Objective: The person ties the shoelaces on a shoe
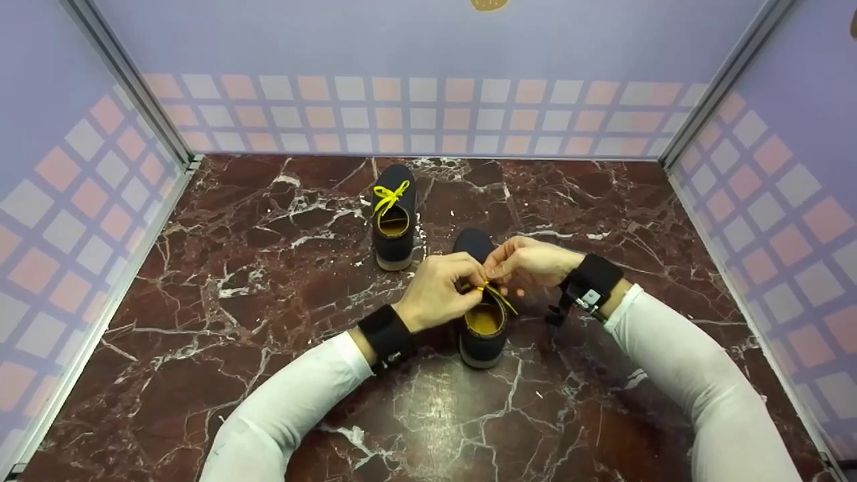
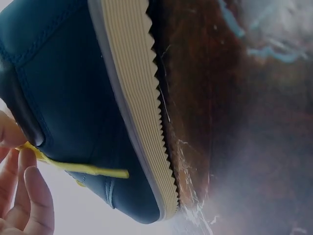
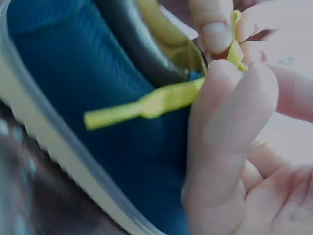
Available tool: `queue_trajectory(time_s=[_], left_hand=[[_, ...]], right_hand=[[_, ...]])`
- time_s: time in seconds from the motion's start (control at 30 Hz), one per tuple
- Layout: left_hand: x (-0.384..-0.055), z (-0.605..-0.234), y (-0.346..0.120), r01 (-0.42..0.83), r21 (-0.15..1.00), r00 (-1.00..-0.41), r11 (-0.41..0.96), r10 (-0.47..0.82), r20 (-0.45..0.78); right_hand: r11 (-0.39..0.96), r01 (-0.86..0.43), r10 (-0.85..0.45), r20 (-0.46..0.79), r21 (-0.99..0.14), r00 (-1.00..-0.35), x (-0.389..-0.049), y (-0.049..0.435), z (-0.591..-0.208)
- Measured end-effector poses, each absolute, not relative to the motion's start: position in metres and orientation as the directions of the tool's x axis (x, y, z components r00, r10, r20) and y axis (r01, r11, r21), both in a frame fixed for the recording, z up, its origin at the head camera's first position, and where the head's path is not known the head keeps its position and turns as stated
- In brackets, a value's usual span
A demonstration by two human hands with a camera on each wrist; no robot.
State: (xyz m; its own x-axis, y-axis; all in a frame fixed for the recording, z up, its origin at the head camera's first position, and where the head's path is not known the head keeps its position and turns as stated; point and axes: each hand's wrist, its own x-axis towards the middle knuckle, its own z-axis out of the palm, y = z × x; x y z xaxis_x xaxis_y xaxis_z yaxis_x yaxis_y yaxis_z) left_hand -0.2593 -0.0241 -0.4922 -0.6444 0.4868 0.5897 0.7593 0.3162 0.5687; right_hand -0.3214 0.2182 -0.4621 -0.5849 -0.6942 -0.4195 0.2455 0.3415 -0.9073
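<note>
A dark navy shoe point(image 1: 482, 351) with a yellow lining stands upright on the floor, its toe pointing away from me. My left hand point(image 1: 438, 291) comes over its opening from the left and pinches the yellow shoelace point(image 3: 171, 98). From the other side, my right hand point(image 1: 535, 262) pinches the same lace between thumb and forefinger. The fingertips of both hands meet close together above the tongue. In the right wrist view a small yellow loop point(image 3: 235, 51) stands up by the left fingers. One loose lace end point(image 2: 105, 172) hangs down the shoe's side in the left wrist view.
A second navy shoe point(image 1: 395, 251), its yellow lace tied in a bow point(image 1: 390, 195), stands farther back to the left. Beneath both is a dark red marbled surface point(image 1: 268, 321). Lilac panels with pink and white squares point(image 1: 422, 114) enclose it at the back and sides.
</note>
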Motion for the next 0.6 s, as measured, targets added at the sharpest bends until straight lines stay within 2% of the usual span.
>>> queue_trajectory(time_s=[0.17,0.3,0.4,0.6], left_hand=[[-0.262,-0.493,-0.026,0.682,0.657,-0.725,0.322,0.416,0.549],[-0.262,-0.494,-0.026,0.6,0.723,-0.795,0.341,0.356,0.492],[-0.262,-0.493,-0.025,0.572,0.742,-0.814,0.348,0.352,0.462],[-0.262,-0.493,-0.024,0.577,0.741,-0.809,0.344,0.362,0.462]], right_hand=[[0.348,0.087,-0.672,-0.313,-0.933,-0.671,-0.321,0.215,-0.459],[0.304,0.058,-0.641,-0.249,-0.951,-0.726,-0.318,0.214,-0.461],[0.273,0.095,-0.623,-0.252,-0.957,-0.741,-0.315,0.211,-0.461],[0.223,0.134,-0.625,-0.247,-0.966,-0.741,-0.31,0.205,-0.459]])
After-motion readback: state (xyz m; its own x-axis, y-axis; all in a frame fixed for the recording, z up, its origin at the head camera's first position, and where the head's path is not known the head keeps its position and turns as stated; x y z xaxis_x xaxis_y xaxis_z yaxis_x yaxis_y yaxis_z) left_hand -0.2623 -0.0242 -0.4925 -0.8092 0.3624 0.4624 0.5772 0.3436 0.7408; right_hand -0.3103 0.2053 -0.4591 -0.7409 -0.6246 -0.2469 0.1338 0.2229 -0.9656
